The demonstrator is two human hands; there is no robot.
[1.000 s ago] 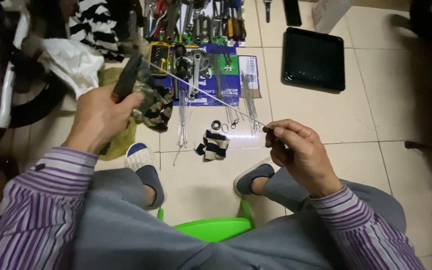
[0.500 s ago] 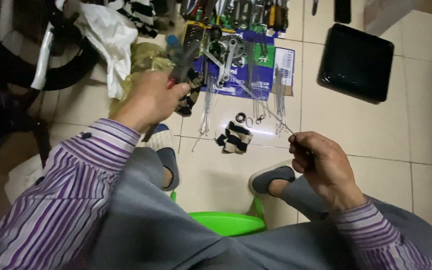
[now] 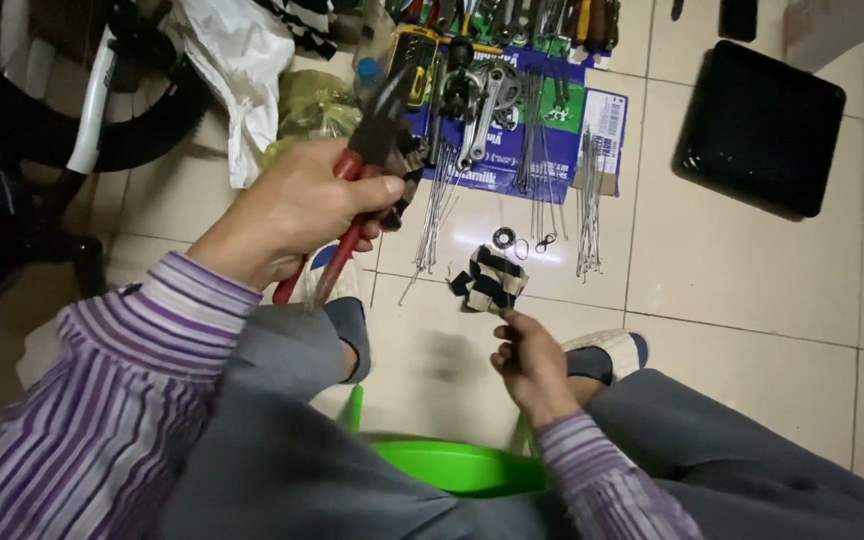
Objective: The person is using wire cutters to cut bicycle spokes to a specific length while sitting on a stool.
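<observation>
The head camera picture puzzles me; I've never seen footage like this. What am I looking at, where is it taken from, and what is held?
The camera sits on a seated person's head and looks down past striped purple sleeves to a tiled floor. The left hand grips red-handled pliers, raised above the knee. The right hand reaches low toward a small black-and-tan striped cloth piece; whether it pinches anything I cannot tell. On the floor lie thin metal spokes, small metal rings, a flat black tray and a green stool.
</observation>
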